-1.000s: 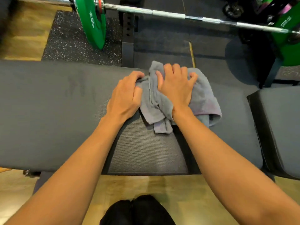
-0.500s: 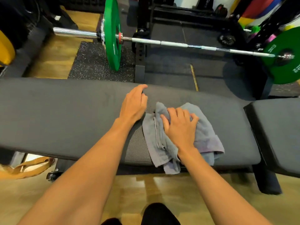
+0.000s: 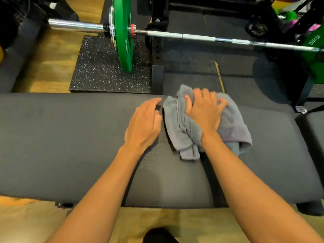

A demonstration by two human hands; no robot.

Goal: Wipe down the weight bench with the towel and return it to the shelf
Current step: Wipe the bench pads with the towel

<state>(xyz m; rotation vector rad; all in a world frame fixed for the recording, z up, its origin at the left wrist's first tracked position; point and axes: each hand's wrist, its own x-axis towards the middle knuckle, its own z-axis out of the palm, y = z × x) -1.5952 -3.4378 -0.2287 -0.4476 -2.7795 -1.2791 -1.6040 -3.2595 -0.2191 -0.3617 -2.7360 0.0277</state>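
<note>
A long dark grey weight bench (image 3: 61,137) runs across the view in front of me. A crumpled grey towel (image 3: 178,127) lies on its pad near the far edge, right of centre. My right hand (image 3: 204,111) presses down on the towel, fingers curled into the cloth. Just left of the towel, my left hand (image 3: 143,125) rests flat on the bare pad with its fingers together, touching no cloth.
A barbell (image 3: 192,36) with a green plate (image 3: 122,34) crosses behind the bench over a speckled black mat (image 3: 98,71). A black rack upright (image 3: 157,55) stands behind the towel. A second pad (image 3: 313,130) adjoins at right. Wooden floor (image 3: 175,218) lies below.
My right hand slid the towel back toward the near edge, then out to the far edge again. My left hand came off the towel and lies beside it on the pad.
</note>
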